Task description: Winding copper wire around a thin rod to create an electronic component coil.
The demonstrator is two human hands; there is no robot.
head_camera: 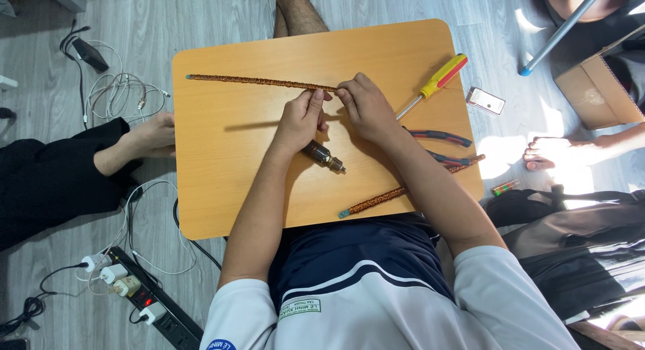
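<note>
on a smooth, matt wooden tabletop, we see the left hand and right hand pinching a rod wound in glinting copper-coloured wire, rough and ribbed. a second wound rod lies at the tabletop's near edge. below the hands sits a small cylinder of dull dark metal with a brassy tip. toward the tabletop's right edge, a screwdriver has a glossy yellow and red plastic handle and a bright steel shaft; pliers wear rubbery red and blue grips. the floor looks like pale grained wood.
</note>
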